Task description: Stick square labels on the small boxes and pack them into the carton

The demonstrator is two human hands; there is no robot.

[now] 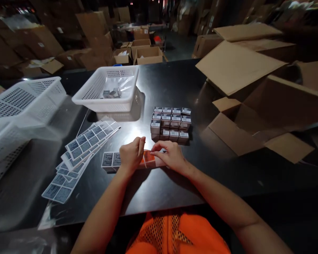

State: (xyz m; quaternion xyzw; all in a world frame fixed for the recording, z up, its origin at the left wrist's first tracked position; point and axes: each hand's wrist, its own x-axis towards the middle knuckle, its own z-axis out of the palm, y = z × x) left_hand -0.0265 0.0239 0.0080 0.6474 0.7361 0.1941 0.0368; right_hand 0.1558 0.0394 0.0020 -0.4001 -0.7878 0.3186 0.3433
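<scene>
**Both hands on a label strip, dark table**

Nearest the camera: orange mesh vest (175, 234) at bottom edge, two bare forearms reaching forward over the dark glossy table (228, 165).

Left hand (131, 154) curled, fingertips pinched together at the top, resting on the label strip (145, 160). Right hand (169, 154) just beside it, fingers bent, thumb and forefinger nipping at the strip's upper edge. Exactly what sits between the left fingertips: too small to tell. Strip lying flat on the table under both hands, orange-red section showing between them, grey printed labels showing at its left end.

Left of the hands: loose sheets of labels (82, 151) fanned out in an overlapping pile, blue-grey squares in rows, running diagonally toward the near left corner.

Just beyond the hands: block of small boxes (171, 123), stacked in neat rows, printed labels facing up, apart from the strip.

Farther back, centre: white perforated basket (106, 100) holding a clear plastic bag and a few small grey items. Far left: second white basket (18, 102), larger, partly out of frame.

Right side: flattened and open cardboard cartons (238, 67) spread across the table's edge.

Background: dim warehouse floor, many stacked brown cartons (145, 53), several open.
</scene>
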